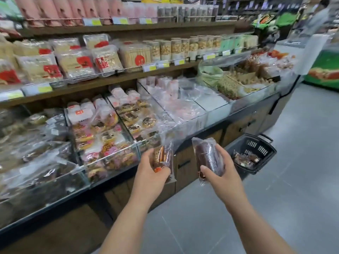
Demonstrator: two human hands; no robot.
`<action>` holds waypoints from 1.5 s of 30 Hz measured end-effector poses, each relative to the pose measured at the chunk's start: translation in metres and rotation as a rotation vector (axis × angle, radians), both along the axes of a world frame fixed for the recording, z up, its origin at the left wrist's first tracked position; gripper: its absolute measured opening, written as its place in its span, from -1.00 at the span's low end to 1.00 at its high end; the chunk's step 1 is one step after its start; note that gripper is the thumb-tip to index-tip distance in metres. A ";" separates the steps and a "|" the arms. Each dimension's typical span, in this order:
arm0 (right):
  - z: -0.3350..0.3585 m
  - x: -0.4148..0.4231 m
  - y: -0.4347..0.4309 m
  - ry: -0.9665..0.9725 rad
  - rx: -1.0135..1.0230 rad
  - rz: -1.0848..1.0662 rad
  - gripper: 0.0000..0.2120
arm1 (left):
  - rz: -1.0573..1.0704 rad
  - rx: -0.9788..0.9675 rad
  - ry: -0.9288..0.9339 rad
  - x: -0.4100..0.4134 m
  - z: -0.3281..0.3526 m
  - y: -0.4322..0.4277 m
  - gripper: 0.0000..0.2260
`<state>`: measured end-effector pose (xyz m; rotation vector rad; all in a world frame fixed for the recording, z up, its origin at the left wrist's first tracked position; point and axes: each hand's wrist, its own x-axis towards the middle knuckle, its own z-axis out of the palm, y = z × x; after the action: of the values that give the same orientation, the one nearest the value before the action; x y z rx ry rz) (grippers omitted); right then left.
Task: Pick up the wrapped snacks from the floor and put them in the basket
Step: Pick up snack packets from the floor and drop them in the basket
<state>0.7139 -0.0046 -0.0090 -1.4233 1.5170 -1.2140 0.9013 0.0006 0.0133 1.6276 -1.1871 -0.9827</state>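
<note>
My left hand [152,171] holds a clear-wrapped snack with brown and orange contents [163,156] upright in front of the glass display bins. My right hand [218,169] grips a dark brown wrapped snack [207,154], fingers curled round its right side. A black plastic basket [264,143] stands on the grey floor to the right of my right hand, against the counter base. Several wrapped snacks [246,159] lie inside it.
A long display counter with glass bins [110,158] of wrapped pastries runs along the left. Wooden shelves [128,28] of packaged goods rise above it. Grey tiled floor [275,208] stretches to the right. A green freezer [324,70] and a person [319,15] stand far right.
</note>
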 end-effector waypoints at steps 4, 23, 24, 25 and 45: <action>-0.003 -0.083 -0.002 -0.010 0.017 -0.089 -0.37 | -0.099 0.001 -0.008 -0.079 -0.002 -0.022 -0.54; -0.025 -0.292 -0.087 -0.074 0.098 -0.630 -0.36 | -0.551 -0.075 -0.058 -0.303 -0.017 -0.201 -0.52; -0.025 -0.297 -0.099 -0.076 0.090 -0.647 -0.36 | -0.574 -0.074 -0.058 -0.311 -0.017 -0.216 -0.51; -0.025 -0.302 -0.111 -0.076 0.082 -0.658 -0.36 | -0.591 -0.071 -0.059 -0.318 -0.016 -0.230 -0.51; -0.048 -0.461 -0.280 -0.184 0.148 -0.614 -0.38 | -0.542 0.055 0.022 -0.475 -0.034 -0.390 -0.46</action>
<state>0.2526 -0.2850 -0.0570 -0.7363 1.9329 -1.4946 0.4262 -0.3898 -0.0205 1.3515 -1.6423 -1.3709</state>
